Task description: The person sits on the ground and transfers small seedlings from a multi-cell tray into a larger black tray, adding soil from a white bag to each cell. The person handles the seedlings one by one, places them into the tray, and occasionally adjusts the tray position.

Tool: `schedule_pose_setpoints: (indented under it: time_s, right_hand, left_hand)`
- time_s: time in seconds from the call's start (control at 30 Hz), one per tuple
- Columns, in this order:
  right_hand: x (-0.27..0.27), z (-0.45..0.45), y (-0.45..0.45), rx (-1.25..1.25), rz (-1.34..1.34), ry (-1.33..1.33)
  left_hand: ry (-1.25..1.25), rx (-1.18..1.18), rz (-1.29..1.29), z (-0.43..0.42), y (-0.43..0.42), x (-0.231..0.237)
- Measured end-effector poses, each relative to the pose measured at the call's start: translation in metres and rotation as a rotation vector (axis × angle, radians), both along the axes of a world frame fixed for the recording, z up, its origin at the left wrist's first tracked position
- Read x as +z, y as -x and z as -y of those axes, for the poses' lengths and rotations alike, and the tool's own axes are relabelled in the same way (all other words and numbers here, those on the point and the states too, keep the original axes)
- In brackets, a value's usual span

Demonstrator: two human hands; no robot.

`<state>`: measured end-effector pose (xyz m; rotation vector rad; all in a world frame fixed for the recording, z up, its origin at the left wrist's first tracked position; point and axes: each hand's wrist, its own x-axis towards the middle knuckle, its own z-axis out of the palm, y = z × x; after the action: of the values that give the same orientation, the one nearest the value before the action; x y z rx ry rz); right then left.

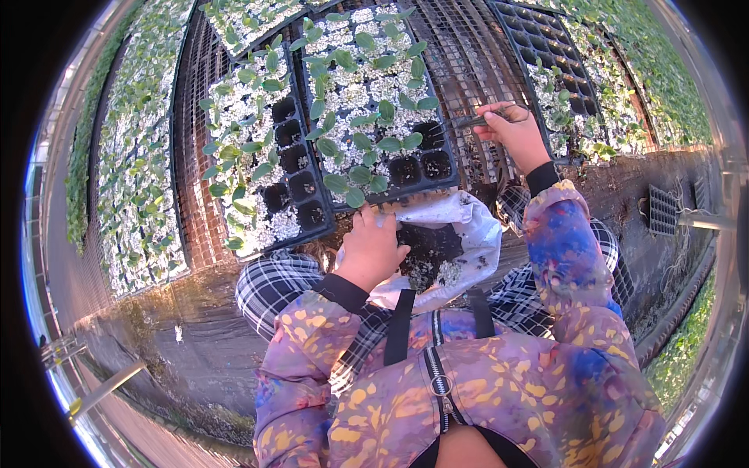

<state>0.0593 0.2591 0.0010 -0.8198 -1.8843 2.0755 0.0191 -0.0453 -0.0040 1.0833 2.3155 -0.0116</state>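
My right hand (504,126) holds a thin dark tool, perhaps tweezers, its tip at an empty cell on the right edge of a black plastic seedling tray (404,190). Seedlings with broad green leaves (360,175) stand in white granules over most of that tray; several cells at its near right corner are dark and unfilled. My left hand (373,245) rests at the tray's near edge with fingertips by a seedling leaf, above the rim of an open white sack (483,228). Dark soil (430,248) and white granules lie in the sack. Whether the left fingers grip anything is hidden.
A second seedling tray (325,225) stands close on the left, with several empty cells. More trays (562,158) lie at the right and a long planted row (140,175) at the far left. Slatted mesh (462,52) runs between them. An empty tray (663,210) lies on dark ground sheeting (193,351).
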Motion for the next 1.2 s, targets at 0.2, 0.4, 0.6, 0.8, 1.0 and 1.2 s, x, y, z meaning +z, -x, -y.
schedule_pose_setpoints:
  time_s: [0.2, 0.4, 0.6, 0.8, 1.0, 1.2]
  right_hand:
    - [0.021, 0.04, 0.053, -0.147, -0.257, -0.056]
    - [-0.009, 0.068, 0.136, -0.122, -0.164, -0.244]
    - [-0.025, 0.086, 0.18, -0.059, -0.023, -0.926]
    - [-0.043, 0.093, 0.188, -0.182, 0.033, -0.134]
    - [-0.044, 0.095, 0.172, -0.293, 0.017, 0.149]
    - [-0.071, 0.068, 0.153, -0.222, -0.019, 0.506]
  left_hand:
    - [-0.03, 0.004, -0.027, -0.001, -0.003, -0.002]
    - [-0.047, 0.005, -0.023, 0.0, -0.002, 0.0]
    - [-0.057, -0.011, -0.013, -0.002, 0.0, 0.0]
    - [-0.044, 0.029, 0.008, 0.004, -0.001, -0.001]
    - [-0.052, 0.021, 0.013, 0.003, 0.001, 0.001]
    - [-0.06, 0.006, 0.008, 0.005, 0.002, -0.001]
